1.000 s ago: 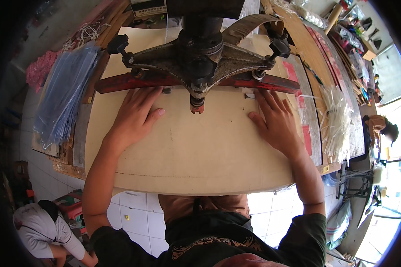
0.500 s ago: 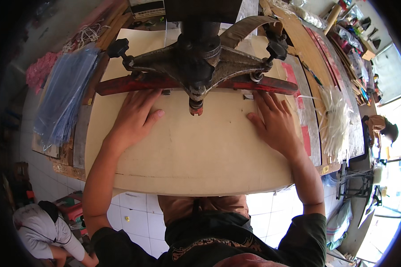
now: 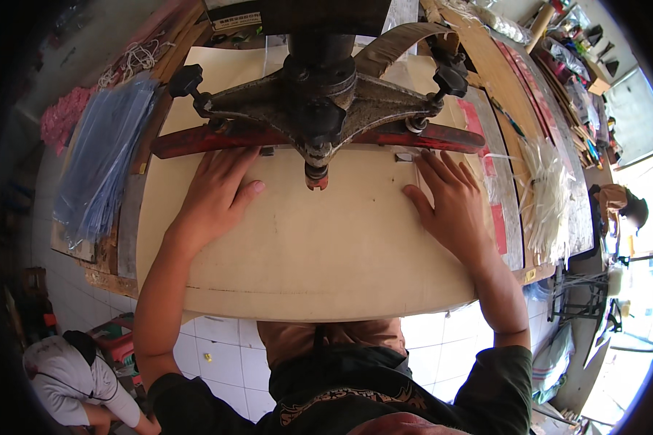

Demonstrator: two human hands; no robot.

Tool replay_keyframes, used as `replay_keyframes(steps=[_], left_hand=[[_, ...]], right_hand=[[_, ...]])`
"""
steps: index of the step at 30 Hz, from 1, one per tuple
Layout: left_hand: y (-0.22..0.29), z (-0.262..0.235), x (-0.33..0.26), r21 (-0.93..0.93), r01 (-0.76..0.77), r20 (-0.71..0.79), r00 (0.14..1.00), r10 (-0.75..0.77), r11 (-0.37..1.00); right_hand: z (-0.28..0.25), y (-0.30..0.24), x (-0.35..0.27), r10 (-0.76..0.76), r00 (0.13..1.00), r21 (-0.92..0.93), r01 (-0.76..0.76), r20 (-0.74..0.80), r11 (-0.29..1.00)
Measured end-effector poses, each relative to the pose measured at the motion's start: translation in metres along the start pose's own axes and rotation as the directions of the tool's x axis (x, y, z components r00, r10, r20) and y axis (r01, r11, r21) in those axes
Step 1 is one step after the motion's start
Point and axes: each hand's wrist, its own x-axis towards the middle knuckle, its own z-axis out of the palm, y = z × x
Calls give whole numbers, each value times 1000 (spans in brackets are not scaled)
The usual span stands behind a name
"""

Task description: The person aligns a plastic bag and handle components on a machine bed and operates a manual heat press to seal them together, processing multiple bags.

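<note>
My left hand [image 3: 214,190] lies flat with fingers stretched out on a wide tan sheet [image 3: 305,239] that covers the work surface. Its fingertips reach the long red bar [image 3: 232,138] of a black metal press [image 3: 319,109]. Likewise, my right hand [image 3: 448,206] rests palm down on the sheet near its right edge, fingers slightly spread and tips close to the bar's right part. Neither hand holds anything. Small dark pieces [image 3: 404,156] lie by the bar near the fingertips. Whether any fingertips pass beneath the bar is hard to make out.
Bluish clear plastic sleeves [image 3: 109,156] are stacked on the left, beside pink material [image 3: 65,116]. White strips [image 3: 546,199] hang in a bundle on the right. A screwdriver-like tool [image 3: 508,118] lies farther back. Another person [image 3: 80,380] bends low at the lower left.
</note>
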Motion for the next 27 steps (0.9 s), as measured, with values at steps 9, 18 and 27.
replay_keyframes(steps=[9, 18, 27], left_hand=[[-1, 2, -1, 56, -23, -35, 999, 25, 998], [1, 0, 0, -5, -14, -24, 1000, 13, 1000], [-1, 0, -1, 9, -5, -10, 1000, 5, 1000]], right_hand=[[-2, 1, 1, 20, 996, 54, -16, -82, 998], [0, 6, 2, 5, 1000, 42, -4, -16, 999], [4, 8, 4, -15, 1000, 14, 16, -19, 1000]])
